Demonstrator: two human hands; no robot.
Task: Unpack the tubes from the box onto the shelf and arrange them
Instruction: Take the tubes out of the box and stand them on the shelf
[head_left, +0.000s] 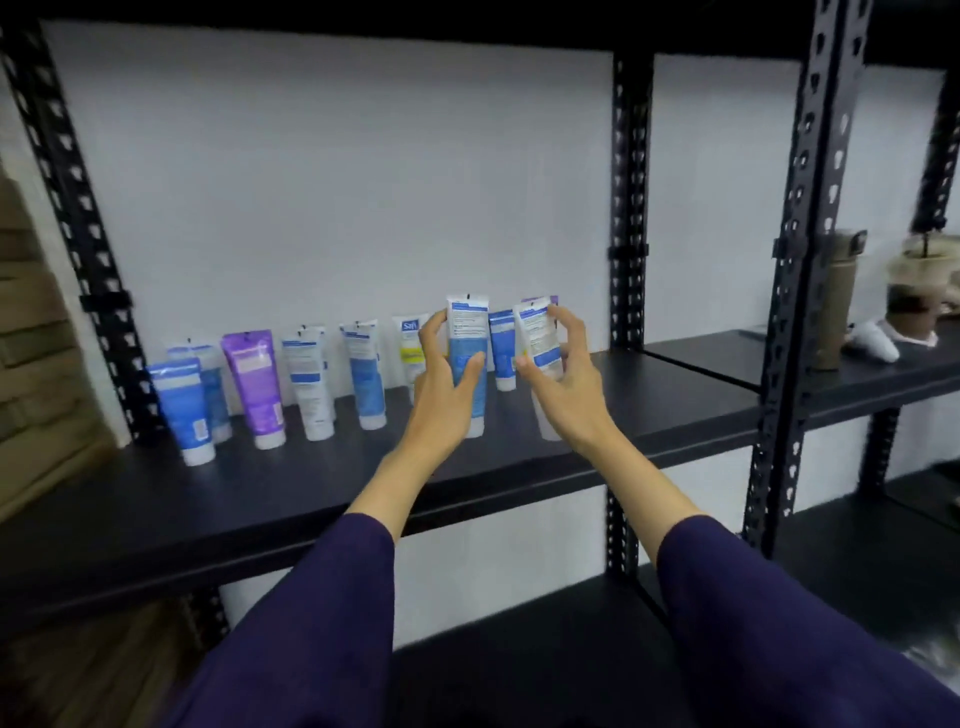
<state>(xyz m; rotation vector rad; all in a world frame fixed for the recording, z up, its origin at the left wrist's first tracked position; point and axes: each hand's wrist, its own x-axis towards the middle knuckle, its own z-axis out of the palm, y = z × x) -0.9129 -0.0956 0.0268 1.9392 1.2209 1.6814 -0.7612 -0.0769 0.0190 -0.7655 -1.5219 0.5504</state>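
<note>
Several tubes stand cap-down in a row on the black shelf (156, 499), among them a blue tube (182, 410) at the left end and a purple tube (254, 384). My left hand (447, 395) grips a blue-and-white tube (466, 332) that stands upright on the shelf. My right hand (566, 384) holds a white tube with a blue and yellow label (537, 338), tilted slightly, just right of it. Behind them stand a small blue tube (502, 353) and a white-and-yellow tube (410, 338). No box is in view.
Black perforated uprights (628, 208) frame the shelf bay. On the neighbouring shelf to the right stand a tan bottle (836, 301), an iced drink cup (914, 291) and a white object (878, 340). Stacked brown cartons (36, 338) sit at the left. A lower shelf (519, 649) lies below.
</note>
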